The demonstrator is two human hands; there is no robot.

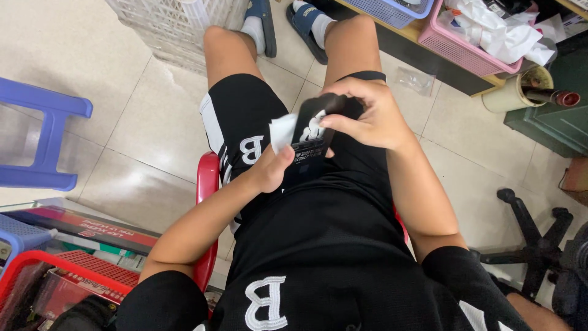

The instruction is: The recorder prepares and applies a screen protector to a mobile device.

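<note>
Black flat packet (310, 142) pinched between closed left hand (272, 168) and right hand (367, 116).

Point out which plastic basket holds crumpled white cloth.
The pink basket at upper right; the blue basket beside it and the red basket at lower left show none.

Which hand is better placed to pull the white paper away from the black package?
Probably the left hand. Its fingers already touch the white paper at the lower left edge of the black package. The right hand is busy: its grip covers the package's top end and steadies it.
</note>
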